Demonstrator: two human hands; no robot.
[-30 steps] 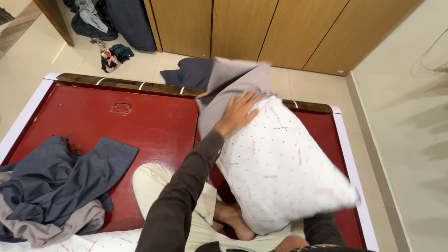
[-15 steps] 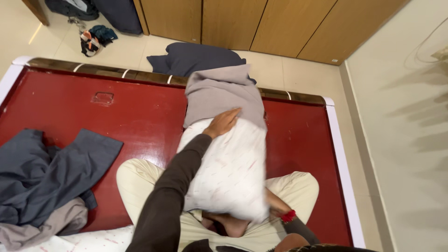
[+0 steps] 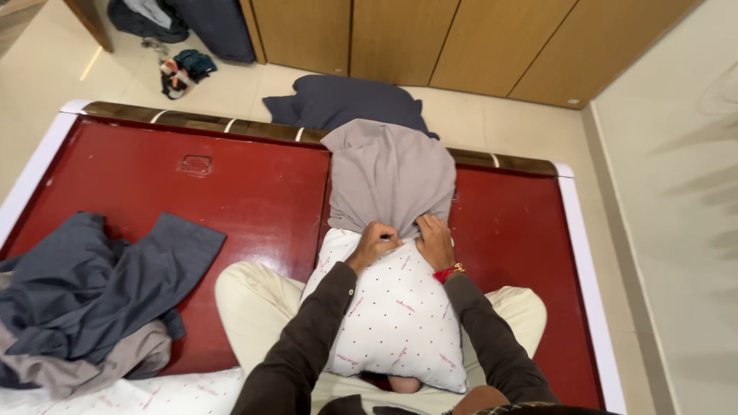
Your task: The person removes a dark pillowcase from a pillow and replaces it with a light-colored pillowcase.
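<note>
Probably a home bedroom: red bed base [image 3: 231, 192], wooden wardrobe [image 3: 400, 34].

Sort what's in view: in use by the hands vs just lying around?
In use: left hand, right hand, grey pillowcase, white dotted pillow.

Lying about: dark blue and grey cloths, dark pillow on floor, items on floor, red bed base.

I see the white dotted pillow [image 3: 396, 315] lying on my lap, its far end inside the grey fabric pillowcase [image 3: 388, 178], which rests on the red glossy wooden bed base [image 3: 231, 192]. My left hand [image 3: 374, 244] and right hand [image 3: 435, 242] sit side by side at the pillowcase's opening. The crumpled dark blue cloth heap [image 3: 92, 284] lies on the base to my left. The dark blue cushion [image 3: 346, 104] lies on the floor beyond the base, before the brown wooden wardrobe doors [image 3: 430, 38].
</note>
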